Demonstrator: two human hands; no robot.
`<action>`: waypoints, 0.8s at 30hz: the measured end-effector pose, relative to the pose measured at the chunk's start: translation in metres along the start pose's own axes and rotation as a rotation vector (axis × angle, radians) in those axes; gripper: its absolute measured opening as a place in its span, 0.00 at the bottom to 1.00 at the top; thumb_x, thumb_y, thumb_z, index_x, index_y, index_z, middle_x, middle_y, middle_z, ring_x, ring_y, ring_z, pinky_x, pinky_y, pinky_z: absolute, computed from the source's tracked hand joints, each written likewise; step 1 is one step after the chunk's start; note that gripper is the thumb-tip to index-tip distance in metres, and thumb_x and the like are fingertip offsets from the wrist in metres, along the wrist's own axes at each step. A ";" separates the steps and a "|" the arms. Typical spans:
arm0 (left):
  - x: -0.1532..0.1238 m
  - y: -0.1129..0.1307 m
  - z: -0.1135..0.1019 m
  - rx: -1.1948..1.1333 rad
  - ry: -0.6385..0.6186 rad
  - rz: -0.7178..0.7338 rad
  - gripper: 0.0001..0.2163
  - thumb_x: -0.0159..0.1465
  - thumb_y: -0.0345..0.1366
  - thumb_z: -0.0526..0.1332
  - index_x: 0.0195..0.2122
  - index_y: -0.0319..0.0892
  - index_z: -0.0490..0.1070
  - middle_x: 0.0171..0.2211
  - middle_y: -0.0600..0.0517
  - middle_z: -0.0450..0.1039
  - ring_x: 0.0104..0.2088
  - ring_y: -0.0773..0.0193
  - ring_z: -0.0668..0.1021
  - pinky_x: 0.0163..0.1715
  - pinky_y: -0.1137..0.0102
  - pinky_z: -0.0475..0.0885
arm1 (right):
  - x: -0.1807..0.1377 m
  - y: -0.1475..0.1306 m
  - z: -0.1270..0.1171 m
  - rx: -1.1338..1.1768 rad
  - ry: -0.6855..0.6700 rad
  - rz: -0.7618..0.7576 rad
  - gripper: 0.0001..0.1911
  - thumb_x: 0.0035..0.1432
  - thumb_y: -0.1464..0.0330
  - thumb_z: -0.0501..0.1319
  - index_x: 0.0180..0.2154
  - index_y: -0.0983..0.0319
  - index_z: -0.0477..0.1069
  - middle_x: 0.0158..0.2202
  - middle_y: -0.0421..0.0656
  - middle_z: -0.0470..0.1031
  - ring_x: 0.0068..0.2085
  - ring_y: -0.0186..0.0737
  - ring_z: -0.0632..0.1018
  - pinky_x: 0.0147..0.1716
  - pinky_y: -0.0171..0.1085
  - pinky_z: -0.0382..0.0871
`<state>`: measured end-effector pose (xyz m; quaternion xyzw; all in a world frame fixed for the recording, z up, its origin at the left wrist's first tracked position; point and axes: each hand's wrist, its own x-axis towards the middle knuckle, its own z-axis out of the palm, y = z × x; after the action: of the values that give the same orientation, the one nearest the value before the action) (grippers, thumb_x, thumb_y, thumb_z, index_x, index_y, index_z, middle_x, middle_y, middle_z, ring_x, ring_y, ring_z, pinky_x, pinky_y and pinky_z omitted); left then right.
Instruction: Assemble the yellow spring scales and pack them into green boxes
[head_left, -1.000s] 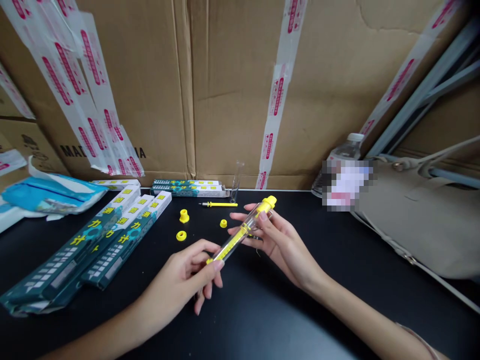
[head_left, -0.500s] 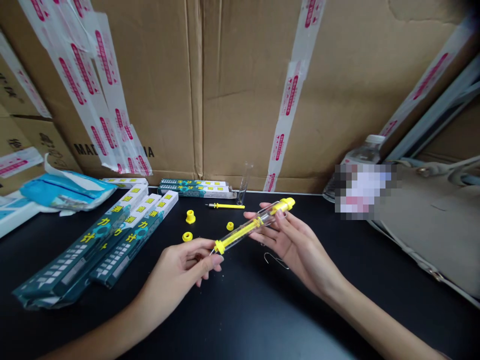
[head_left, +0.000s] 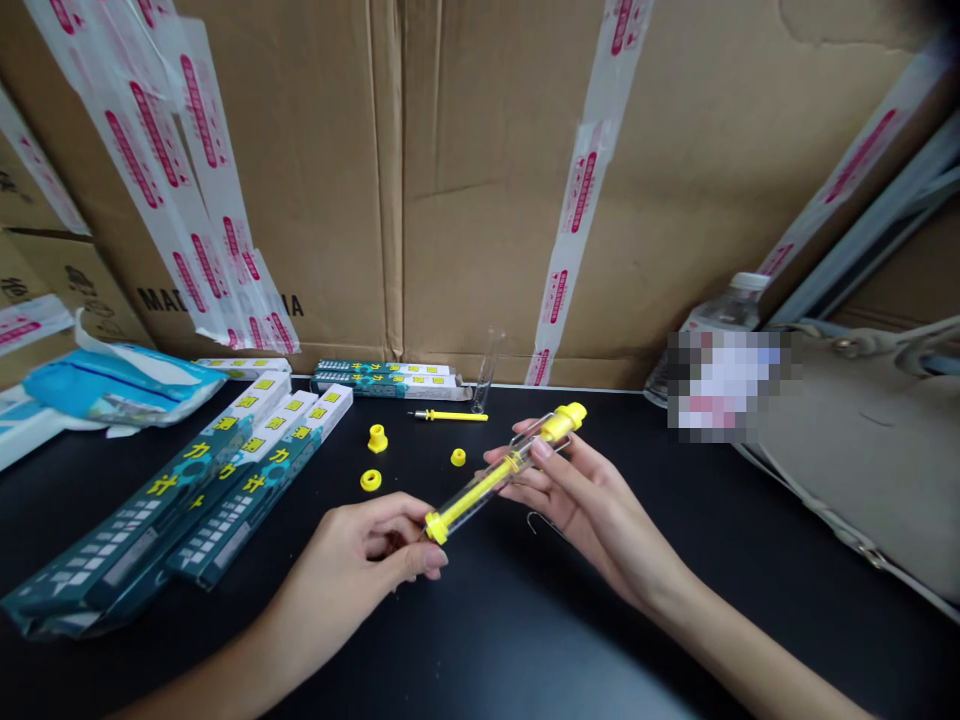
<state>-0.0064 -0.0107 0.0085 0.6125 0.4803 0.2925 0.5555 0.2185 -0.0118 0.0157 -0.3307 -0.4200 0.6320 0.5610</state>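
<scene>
A clear-tubed spring scale (head_left: 480,492) with yellow end fittings and a yellow inner rod lies slantwise between my hands, above the black table. My left hand (head_left: 375,555) pinches its lower end by the yellow collar, thumb and fingers closed. My right hand (head_left: 592,490) grips the tube near the upper yellow cap (head_left: 564,422), thumb on top and fingers beneath. A bent wire shows beside the tube near that cap. Beyond my hands lie a flanged yellow cap (head_left: 377,438), a yellow ring (head_left: 370,480), a small yellow plug (head_left: 458,457) and a loose yellow rod (head_left: 454,416).
Printed spring scale boxes (head_left: 262,470) lie at left, with more boxes (head_left: 386,380) along the back. An empty clear tube (head_left: 486,375) stands near them. A wire hook (head_left: 541,524) lies under my right hand. A bottle (head_left: 739,300) and a bag (head_left: 855,430) occupy the right.
The spring scale has tilted more steeply, its lower end dropping toward me. More of the bent wire beside the upper cap is visible. Both hands keep hold of it.
</scene>
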 end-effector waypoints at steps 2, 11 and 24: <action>0.000 -0.001 0.000 0.017 -0.010 -0.006 0.09 0.54 0.38 0.68 0.33 0.41 0.76 0.22 0.55 0.76 0.25 0.65 0.76 0.27 0.73 0.68 | 0.001 0.001 0.000 -0.018 0.001 -0.004 0.14 0.61 0.61 0.66 0.46 0.58 0.70 0.41 0.45 0.83 0.44 0.44 0.83 0.47 0.42 0.76; 0.001 -0.004 0.000 0.042 -0.031 0.032 0.11 0.53 0.41 0.70 0.33 0.41 0.75 0.23 0.54 0.79 0.24 0.63 0.78 0.29 0.71 0.73 | 0.001 0.002 0.000 -0.025 -0.016 0.005 0.18 0.61 0.62 0.66 0.51 0.60 0.71 0.41 0.47 0.83 0.43 0.44 0.83 0.47 0.43 0.76; 0.000 -0.003 -0.001 0.008 -0.067 -0.019 0.12 0.54 0.41 0.70 0.33 0.40 0.74 0.22 0.54 0.78 0.21 0.64 0.78 0.20 0.74 0.69 | -0.002 0.001 0.006 -0.027 -0.024 0.007 0.18 0.58 0.64 0.68 0.49 0.60 0.72 0.45 0.48 0.82 0.46 0.47 0.83 0.52 0.48 0.74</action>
<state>-0.0086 -0.0105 0.0058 0.6195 0.4685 0.2645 0.5716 0.2131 -0.0149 0.0172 -0.3323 -0.4342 0.6321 0.5491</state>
